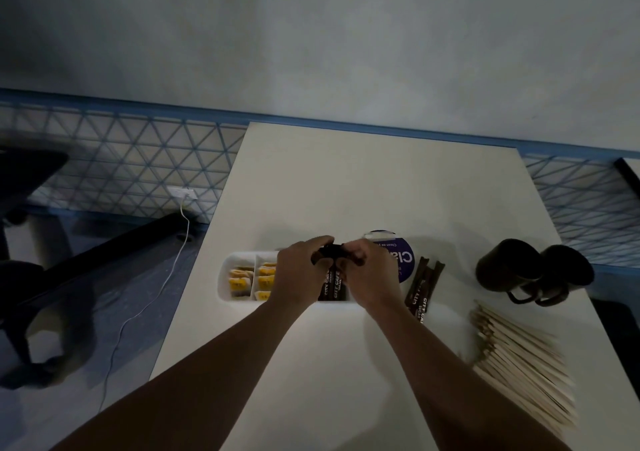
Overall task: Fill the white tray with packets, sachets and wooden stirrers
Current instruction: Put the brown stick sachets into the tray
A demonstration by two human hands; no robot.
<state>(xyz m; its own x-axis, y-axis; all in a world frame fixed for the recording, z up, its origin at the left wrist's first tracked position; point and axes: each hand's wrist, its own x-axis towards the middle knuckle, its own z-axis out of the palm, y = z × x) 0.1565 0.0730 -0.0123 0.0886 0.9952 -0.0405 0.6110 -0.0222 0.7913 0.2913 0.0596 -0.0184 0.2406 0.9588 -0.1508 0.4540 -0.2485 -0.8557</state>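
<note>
Surface: white table (346,187), set against a blue lattice panel (121,160) w/ plain grey wall (311,35) above. Floor at L: dark chair (24,208), white cable (138,312).

White tray (225,277) sits mid-table; yellow packets (239,281) in its two L compartments. Left hand (299,270) and right hand (372,277) both curled, pinching the top of a dark sachet bundle (333,286) standing in the next compartment.

R of tray: loose sachets (420,288), wooden stirrers (519,357), two dark mugs (533,270). Purple round lid (405,260) is behind the right hand.
</note>
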